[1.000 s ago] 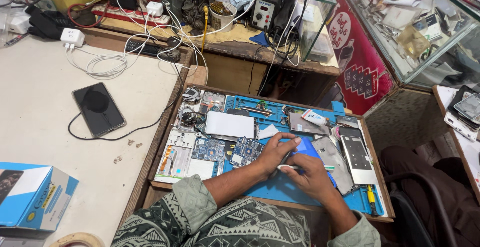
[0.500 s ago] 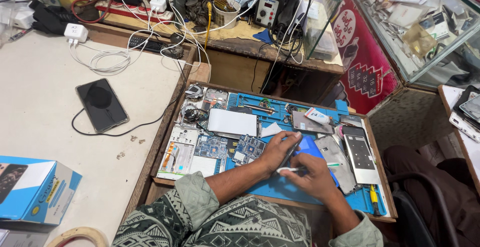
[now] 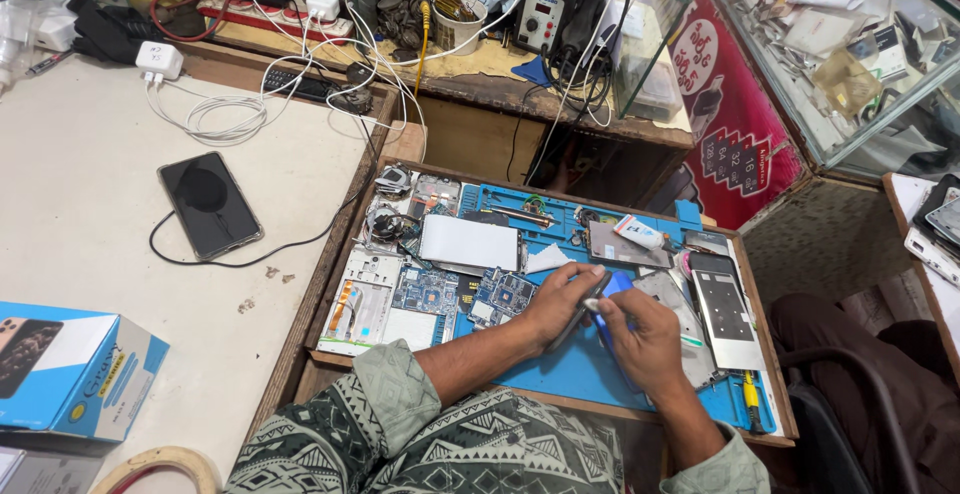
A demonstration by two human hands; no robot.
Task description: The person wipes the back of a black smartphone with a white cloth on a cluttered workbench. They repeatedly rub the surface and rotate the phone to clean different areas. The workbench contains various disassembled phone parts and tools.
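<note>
**Two hands at work on a blue repair mat**

The left hand (image 3: 556,301) pinches a slim dark tool (image 3: 580,316); the right hand (image 3: 645,339) closes on a blue piece (image 3: 617,286) lying on the blue mat (image 3: 560,374), most of it hidden beneath the fingers. A white tube (image 3: 640,232) lies beyond. A blue-and-white box (image 3: 75,374) sits at far left, cropped; a red sign (image 3: 725,124) hangs behind.

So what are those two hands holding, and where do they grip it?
The left hand and right hand grip a small blue phone-like device by its edges over the blue mat. The right hand also pinches a thin tool near its tip.
</note>
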